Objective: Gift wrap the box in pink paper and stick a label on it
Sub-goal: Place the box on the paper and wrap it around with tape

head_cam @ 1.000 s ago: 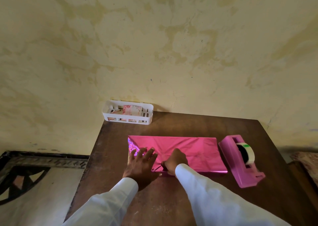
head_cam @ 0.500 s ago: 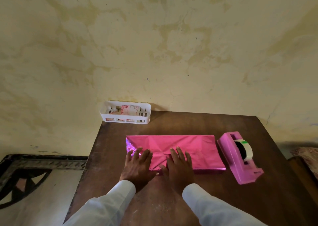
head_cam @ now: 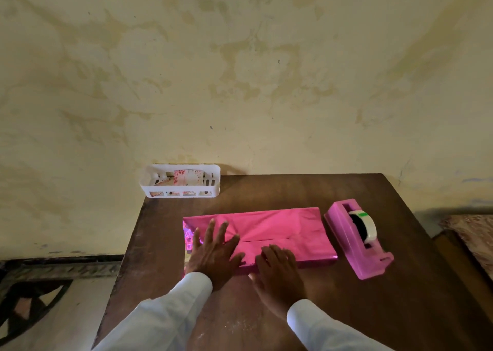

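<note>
1. On the brown table (head_cam: 400, 297), the pink-wrapped box (head_cam: 280, 225) lies flat. Its long axis runs left to right, straight ahead of both hands.
2. Just beside the box's right end stands the pink tape dispenser (head_cam: 357, 241). It is nearer the right hand, so a reach for tape would probably fall to that hand.
3. At the far left corner sits the white basket (head_cam: 181, 190), holding what look like labels (head_cam: 186, 177). It is nearer the left hand.
4. The left hand (head_cam: 213, 254) lies spread flat on the box's left part, pressing the paper down.
5. The right hand (head_cam: 277, 273) rests its fingers over the near edge by the seam, gripping nothing.
</note>
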The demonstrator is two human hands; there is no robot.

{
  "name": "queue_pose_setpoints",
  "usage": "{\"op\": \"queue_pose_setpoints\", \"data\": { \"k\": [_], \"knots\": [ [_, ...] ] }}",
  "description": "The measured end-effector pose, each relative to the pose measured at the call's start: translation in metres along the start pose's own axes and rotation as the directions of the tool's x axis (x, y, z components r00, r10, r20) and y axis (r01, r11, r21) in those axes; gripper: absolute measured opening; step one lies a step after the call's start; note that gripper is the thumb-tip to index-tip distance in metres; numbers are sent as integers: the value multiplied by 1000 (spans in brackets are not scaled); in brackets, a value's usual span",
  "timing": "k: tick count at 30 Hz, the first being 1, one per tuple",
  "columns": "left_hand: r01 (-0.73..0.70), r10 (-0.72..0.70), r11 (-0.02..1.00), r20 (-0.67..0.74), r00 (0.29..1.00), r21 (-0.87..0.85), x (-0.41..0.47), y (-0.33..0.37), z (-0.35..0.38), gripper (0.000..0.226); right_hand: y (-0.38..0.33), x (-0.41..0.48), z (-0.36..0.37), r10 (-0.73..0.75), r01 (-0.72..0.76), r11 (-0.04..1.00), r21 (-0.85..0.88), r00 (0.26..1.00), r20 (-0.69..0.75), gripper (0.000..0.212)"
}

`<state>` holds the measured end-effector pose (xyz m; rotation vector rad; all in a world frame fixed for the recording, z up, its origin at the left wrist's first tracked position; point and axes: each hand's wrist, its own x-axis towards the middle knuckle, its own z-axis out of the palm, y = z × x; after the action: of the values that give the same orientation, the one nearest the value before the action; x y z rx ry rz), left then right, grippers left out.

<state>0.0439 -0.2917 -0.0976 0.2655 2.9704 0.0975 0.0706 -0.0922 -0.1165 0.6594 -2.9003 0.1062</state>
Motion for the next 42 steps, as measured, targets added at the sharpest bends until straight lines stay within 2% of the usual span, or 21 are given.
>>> {"op": "queue_pose_setpoints", "data": {
  "k": [2,5,9,11,13,15,17,19,21,23,25,27,29,30,32,34,38,40,42],
  "knots": [
    [45,-45,999,-42,998,17,3,-4,-2,58,2,-5,3,-14,14,1000,-4,999,-29,34],
    [112,-111,993,-25,994,33,4,-9,-5,59,5,-12,8,-14,14,1000,6,997,-74,35],
    [-13,20,993,-53,998,115,4,-4,0,49,11,-20,2,-28,32,999,34,993,-117,32],
    [23,-10,993,-117,993,112,8,-2,-2,41,17,-22,-1,-9,14,999,39,991,-135,29],
    [50,-33,991,-140,990,121,12,1,-8,34,26,-26,-1,24,-19,999,38,988,-152,27],
    [0,20,988,-132,991,152,18,7,-13,32,37,-32,-1,98,-89,994,55,980,-176,29],
    [-50,65,991,-121,991,124,23,18,-20,38,50,-38,0,199,-192,980,57,960,-197,42],
    [-136,143,989,-133,981,58,28,39,-23,45,64,-44,-2,290,-279,957,79,934,-207,42],
    [-215,216,976,-25,976,21,32,64,-21,51,84,-50,-8,398,-381,916,123,902,-169,32],
    [-292,292,957,31,956,1,34,83,-17,57,107,-52,-21,532,-504,839,205,839,-116,18],
    [-365,365,931,58,929,-9,39,107,-13,48,138,-58,-36,669,-625,727,284,738,-88,10],
    [-398,397,918,16,917,9,43,123,-8,34,164,-59,-50,796,-722,573,388,603,-53,13],
    [-437,437,899,-11,899,15,46,146,-4,33,191,-64,-63,902,-813,372,448,431,34,15],
    [-465,466,885,-15,885,8,48,157,-1,37,204,-65,-67,918,-829,313,463,389,76,17],
    [-508,507,861,-55,860,-25,49,178,1,50,225,-66,-72,913,-833,234,501,366,181,23],
    [-522,520,852,-47,853,-35,51,195,0,53,239,-63,-76,871,-834,201,514,393,296,27],
    [-536,535,844,-65,842,7,54,215,3,39,252,-53,-80,782,-874,287,391,450,432,31],
    [-528,526,849,-87,846,1,55,214,8,37,255,-47,-78,752,-890,291,350,439,492,33],
    [-522,518,852,-92,850,-23,55,213,12,36,258,-41,-72,740,-907,246,341,403,538,31]
  ]
}}
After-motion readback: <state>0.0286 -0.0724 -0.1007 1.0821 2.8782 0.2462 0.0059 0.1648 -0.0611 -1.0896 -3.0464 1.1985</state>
